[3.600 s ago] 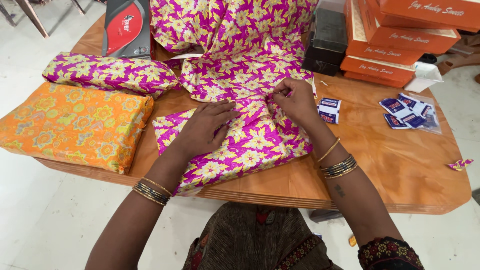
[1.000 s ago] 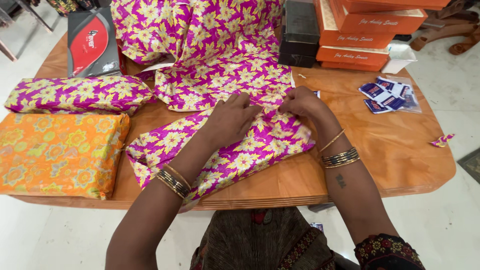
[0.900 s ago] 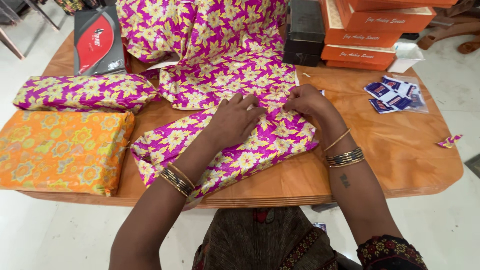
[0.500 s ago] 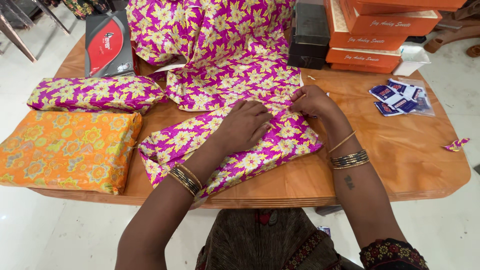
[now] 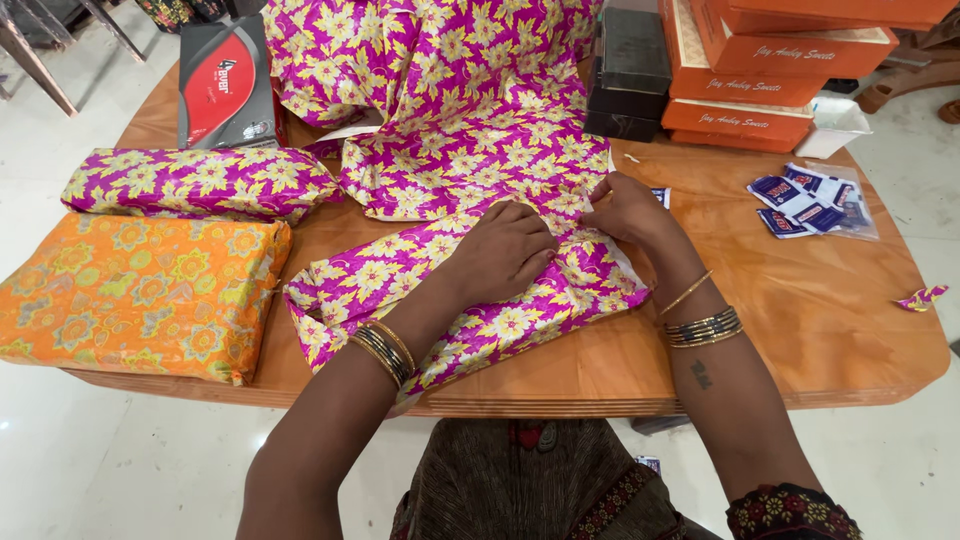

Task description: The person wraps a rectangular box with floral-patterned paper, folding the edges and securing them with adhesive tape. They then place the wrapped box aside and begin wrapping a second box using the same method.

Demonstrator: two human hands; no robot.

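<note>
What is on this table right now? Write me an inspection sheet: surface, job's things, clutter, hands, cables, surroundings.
Surface: rounded orange-brown wooden table, on a pale tiled floor.
Job's things: flat parcel half wrapped in magenta paper with yellow flowers; loose sheet of the same paper behind it.
Clutter: finished magenta floral parcel; orange floral parcel; red and black box; stacked orange boxes; black boxes; small blue and white sachets; paper scrap.
Hands: left hand presses flat on the parcel; right hand pinches the paper's edge.
Cables: nothing seen.
Surroundings: metal chair legs, far left.
</note>
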